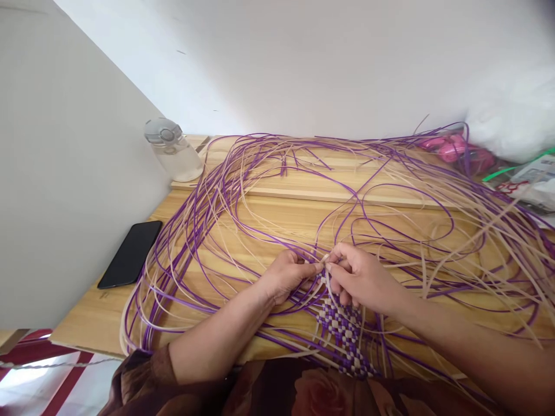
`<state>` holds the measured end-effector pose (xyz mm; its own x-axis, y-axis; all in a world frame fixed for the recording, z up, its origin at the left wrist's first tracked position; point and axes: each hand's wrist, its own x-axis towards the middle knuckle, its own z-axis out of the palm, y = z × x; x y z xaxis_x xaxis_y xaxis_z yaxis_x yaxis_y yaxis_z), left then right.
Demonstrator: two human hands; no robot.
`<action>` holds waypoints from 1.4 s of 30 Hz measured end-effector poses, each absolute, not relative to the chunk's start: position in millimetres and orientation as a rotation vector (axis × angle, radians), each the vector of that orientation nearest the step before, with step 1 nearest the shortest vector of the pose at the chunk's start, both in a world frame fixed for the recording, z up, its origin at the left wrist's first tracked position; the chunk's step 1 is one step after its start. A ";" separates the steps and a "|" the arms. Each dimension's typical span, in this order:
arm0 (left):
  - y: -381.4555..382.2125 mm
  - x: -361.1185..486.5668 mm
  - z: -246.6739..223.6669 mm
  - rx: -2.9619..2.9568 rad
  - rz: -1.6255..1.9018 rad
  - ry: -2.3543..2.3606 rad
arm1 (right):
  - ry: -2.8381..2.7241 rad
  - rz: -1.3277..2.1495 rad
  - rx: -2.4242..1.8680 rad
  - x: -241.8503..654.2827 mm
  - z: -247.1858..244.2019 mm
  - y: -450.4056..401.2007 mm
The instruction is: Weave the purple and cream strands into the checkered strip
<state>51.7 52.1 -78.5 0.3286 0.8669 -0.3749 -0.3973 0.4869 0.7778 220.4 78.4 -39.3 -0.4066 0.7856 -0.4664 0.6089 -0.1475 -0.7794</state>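
A woven piece of purple and cream strips (342, 323) lies on the table close to my body, with a checkered pattern. Long loose strips fan out from it to both sides. At its far edge my left hand (288, 274) is closed, thumb and forefinger pinching a cream strip (328, 283). My right hand (355, 274) meets it there, its fingertips pinched on the same cream strip. Both sets of fingertips nearly touch. The exact crossing of the strips between them is partly hidden by the fingers.
On the left of the wooden table (281, 214) lies a black phone (130, 254). Behind it stands a clear bottle with a grey lid (173, 150). Pink items in a clear bag (455, 151) and white plastic bags (511, 118) sit at the back right. A wall rises behind.
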 end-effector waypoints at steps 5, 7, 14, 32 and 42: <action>51.8 49.7 -83.8 0.694 0.898 0.824 | -1.924 1.609 -1.561 215.3 -43.1 71.8; 51.9 50.3 -85.2 0.697 0.908 0.841 | -2.061 1.457 -1.483 217.2 -46.9 69.9; 49.6 55.7 -83.7 0.695 1.001 0.915 | -2.424 1.012 -1.240 227.9 -47.2 71.3; 51.0 56.9 -96.8 0.867 1.031 1.174 | -2.953 0.349 -1.117 197.2 -11.5 114.4; 50.0 57.5 -95.1 0.851 1.027 1.189 | -2.463 1.018 -1.229 200.0 -30.2 127.4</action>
<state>57.5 50.0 -95.1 0.0606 0.9464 -0.3173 -0.1765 0.3231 0.9298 200.0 127.4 -30.2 -0.6319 0.7665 -0.1150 0.6241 0.4151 -0.6620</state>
